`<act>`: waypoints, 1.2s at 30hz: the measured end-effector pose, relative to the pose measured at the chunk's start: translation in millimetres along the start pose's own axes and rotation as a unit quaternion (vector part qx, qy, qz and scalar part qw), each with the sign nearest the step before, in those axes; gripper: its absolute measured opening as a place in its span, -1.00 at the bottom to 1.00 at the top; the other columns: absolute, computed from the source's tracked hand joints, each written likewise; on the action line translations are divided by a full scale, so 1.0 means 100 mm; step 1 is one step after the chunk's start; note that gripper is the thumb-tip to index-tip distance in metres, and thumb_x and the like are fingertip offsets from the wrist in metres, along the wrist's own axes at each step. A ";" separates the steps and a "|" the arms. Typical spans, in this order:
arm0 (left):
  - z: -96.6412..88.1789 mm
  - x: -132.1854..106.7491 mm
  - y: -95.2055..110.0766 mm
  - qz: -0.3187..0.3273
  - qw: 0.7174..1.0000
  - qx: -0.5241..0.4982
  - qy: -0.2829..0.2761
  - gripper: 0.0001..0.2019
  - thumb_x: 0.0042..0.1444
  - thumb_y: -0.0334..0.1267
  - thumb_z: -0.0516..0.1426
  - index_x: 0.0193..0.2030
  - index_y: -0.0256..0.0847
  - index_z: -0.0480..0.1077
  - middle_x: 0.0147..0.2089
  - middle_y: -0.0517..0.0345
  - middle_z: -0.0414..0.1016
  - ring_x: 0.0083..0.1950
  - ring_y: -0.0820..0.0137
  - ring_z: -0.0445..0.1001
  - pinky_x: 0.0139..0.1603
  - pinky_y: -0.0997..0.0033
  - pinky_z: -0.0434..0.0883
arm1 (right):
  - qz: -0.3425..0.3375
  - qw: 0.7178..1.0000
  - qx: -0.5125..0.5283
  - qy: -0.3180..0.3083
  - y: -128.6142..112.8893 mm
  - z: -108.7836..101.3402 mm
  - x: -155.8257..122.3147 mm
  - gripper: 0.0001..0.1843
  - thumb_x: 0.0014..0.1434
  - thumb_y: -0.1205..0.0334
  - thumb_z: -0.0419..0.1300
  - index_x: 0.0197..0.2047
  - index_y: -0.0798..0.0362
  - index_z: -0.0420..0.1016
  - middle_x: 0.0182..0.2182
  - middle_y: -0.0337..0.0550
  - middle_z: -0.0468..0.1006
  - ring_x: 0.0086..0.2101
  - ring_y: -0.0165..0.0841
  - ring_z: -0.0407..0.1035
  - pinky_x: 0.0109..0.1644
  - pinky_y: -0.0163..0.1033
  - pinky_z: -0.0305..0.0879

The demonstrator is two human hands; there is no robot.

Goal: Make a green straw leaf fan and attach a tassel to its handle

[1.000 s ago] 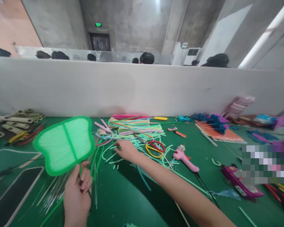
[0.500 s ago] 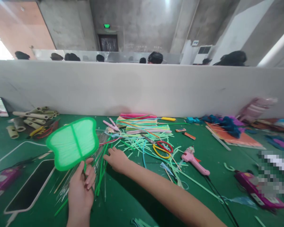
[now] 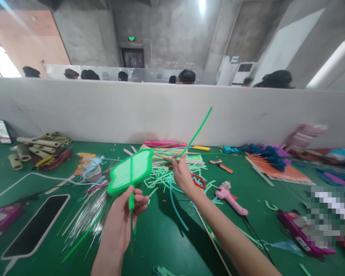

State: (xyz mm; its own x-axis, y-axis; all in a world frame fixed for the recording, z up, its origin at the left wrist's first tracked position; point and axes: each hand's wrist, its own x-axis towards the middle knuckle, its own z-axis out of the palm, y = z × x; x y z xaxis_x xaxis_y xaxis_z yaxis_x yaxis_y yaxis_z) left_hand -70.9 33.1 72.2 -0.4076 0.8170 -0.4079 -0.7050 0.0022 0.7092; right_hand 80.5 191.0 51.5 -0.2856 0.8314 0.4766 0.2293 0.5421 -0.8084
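Green panel (image 3: pixel 139 165) just above left hand (image 3: pixel 119 220), stem (image 3: pixel 131 201) gripped

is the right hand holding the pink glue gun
No, the right hand holds a thin green stem, while the pink glue gun lies on the green tabletop.

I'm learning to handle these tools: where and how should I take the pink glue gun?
I'd grasp the glue gun by its slim handle, coming from the near right: the gun lies flat, handle pointing that way, with its bulkier head toward the far left.
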 end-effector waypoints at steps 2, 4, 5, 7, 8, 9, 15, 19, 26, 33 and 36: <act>0.16 -0.08 -0.04 -0.040 0.999 -0.011 -0.019 -0.89 0.20 -0.33 0.23 -0.36 -0.25 0.51 -0.54 0.18 0.52 -0.46 0.38 0.63 -0.46 0.51 0.57 | 0.020 0.995 0.058 0.075 -0.12 -0.19 -0.04 -0.67 0.46 -0.02 -0.23 0.11 0.00 0.07 -0.18 0.05 0.65 -0.34 -0.24 0.57 -0.23 -0.12 0.47; 0.29 -0.17 -0.06 -0.081 0.996 -0.019 -0.035 -0.90 0.17 -0.31 0.26 -0.37 -0.24 0.50 -0.55 0.19 0.52 -0.49 0.39 0.61 -0.51 0.51 0.54 | 0.028 0.984 0.102 0.142 -0.27 -0.37 -0.12 -0.66 0.45 -0.09 -0.18 0.10 -0.05 0.05 -0.19 0.00 0.65 -0.36 -0.26 0.57 -0.24 -0.13 0.49; 0.34 -0.20 -0.06 -0.105 0.993 -0.027 -0.041 -0.90 0.17 -0.31 0.26 -0.37 -0.23 0.50 -0.54 0.19 0.53 -0.50 0.40 0.61 -0.52 0.52 0.53 | 0.029 0.978 0.119 0.168 -0.36 -0.45 -0.17 -0.67 0.44 -0.09 -0.12 0.09 -0.07 0.07 -0.19 -0.04 0.65 -0.36 -0.28 0.57 -0.24 -0.15 0.49; 0.40 -0.27 -0.08 -0.176 0.980 -0.083 -0.050 -0.90 0.18 -0.31 0.25 -0.36 -0.21 0.51 -0.55 0.21 0.55 -0.51 0.44 0.61 -0.54 0.57 0.52 | 0.035 0.967 0.152 0.200 -0.51 -0.60 -0.32 -0.69 0.36 -0.06 0.10 0.01 -0.05 0.21 -0.25 -0.13 0.64 -0.37 -0.33 0.55 -0.25 -0.21 0.49; 0.42 -0.30 -0.09 -0.217 0.967 -0.127 -0.050 -0.90 0.20 -0.31 0.24 -0.35 -0.21 0.51 -0.56 0.23 0.55 -0.52 0.46 0.61 -0.55 0.60 0.51 | 0.045 0.959 0.187 0.208 -0.59 -0.66 -0.41 -0.69 0.28 -0.04 0.23 -0.07 -0.02 0.33 -0.30 -0.16 0.63 -0.38 -0.35 0.54 -0.27 -0.24 0.48; 0.44 -0.33 -0.10 -0.253 0.951 -0.175 -0.046 -0.89 0.22 -0.30 0.23 -0.35 -0.21 0.50 -0.57 0.25 0.55 -0.53 0.49 0.60 -0.57 0.64 0.49 | 0.052 0.954 0.214 0.203 -0.65 -0.71 -0.49 -0.69 0.20 0.01 0.33 -0.13 0.00 0.42 -0.32 -0.18 0.61 -0.39 -0.37 0.52 -0.28 -0.27 0.48; 0.64 -0.36 -0.24 -0.262 0.934 -0.238 -0.035 -0.56 0.45 -0.29 -0.07 -0.42 -0.27 0.49 -0.56 0.20 0.61 -0.55 0.56 0.61 -0.57 0.71 0.49 | 0.021 0.942 0.325 0.081 -0.91 -0.78 -0.83 -0.80 0.35 0.07 0.19 -0.19 -0.02 0.56 -0.43 -0.23 0.52 -0.37 -0.34 0.52 -0.25 -0.23 0.50; 0.78 -0.34 -0.29 -0.235 0.943 -0.223 -0.072 -0.47 0.49 -0.30 -0.19 -0.37 -0.29 0.51 -0.47 0.16 0.65 -0.43 0.55 0.66 -0.45 0.69 0.54 | -0.006 0.962 0.271 0.023 -0.95 -0.72 -0.84 -0.68 0.45 0.08 0.02 -0.03 -0.03 0.58 -0.22 -0.11 0.63 -0.15 -0.27 0.55 -0.01 -0.12 0.50; 0.92 -0.25 -0.35 -0.193 0.958 -0.178 -0.112 -0.55 0.46 -0.35 -0.12 -0.42 -0.29 0.43 -0.62 0.31 0.40 -0.63 0.64 0.43 -0.58 0.70 0.36 | -0.019 0.989 0.143 0.023 -0.81 -0.48 -0.50 -0.77 0.16 0.20 0.33 -0.09 0.01 0.61 -0.14 -0.10 0.69 -0.19 -0.25 0.59 -0.04 -0.17 0.51; 0.72 -0.63 -0.26 0.285 0.922 0.199 -0.168 -0.80 0.20 -0.15 0.26 -0.39 -0.20 0.55 -0.51 0.25 0.44 -0.43 0.51 0.42 -0.34 0.55 0.38 | -0.007 0.976 0.213 0.053 -0.71 -0.51 -0.34 -0.78 0.09 0.07 0.41 -0.27 0.03 0.65 -0.25 -0.09 0.73 -0.21 -0.22 0.63 -0.05 -0.15 0.56; 0.68 -0.51 -0.12 0.478 0.775 0.398 -0.108 -0.78 0.07 -0.18 0.35 -0.11 -0.05 0.59 -0.03 0.16 0.62 0.08 0.28 0.50 0.21 0.33 0.31 | 0.006 0.963 0.269 0.022 -0.75 -0.55 -0.41 -0.75 0.04 0.06 0.46 -0.26 0.02 0.67 -0.27 -0.11 0.74 -0.21 -0.20 0.65 -0.05 -0.12 0.58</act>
State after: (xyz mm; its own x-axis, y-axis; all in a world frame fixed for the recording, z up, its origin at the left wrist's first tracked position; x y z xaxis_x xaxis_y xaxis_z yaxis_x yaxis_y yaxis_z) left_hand -2.3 30.8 123.8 -0.3563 0.7415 0.5685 0.4762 -0.3795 0.7933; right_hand 125.8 122.6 111.4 -0.2442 0.8477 0.4709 -0.2866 0.4008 -0.8702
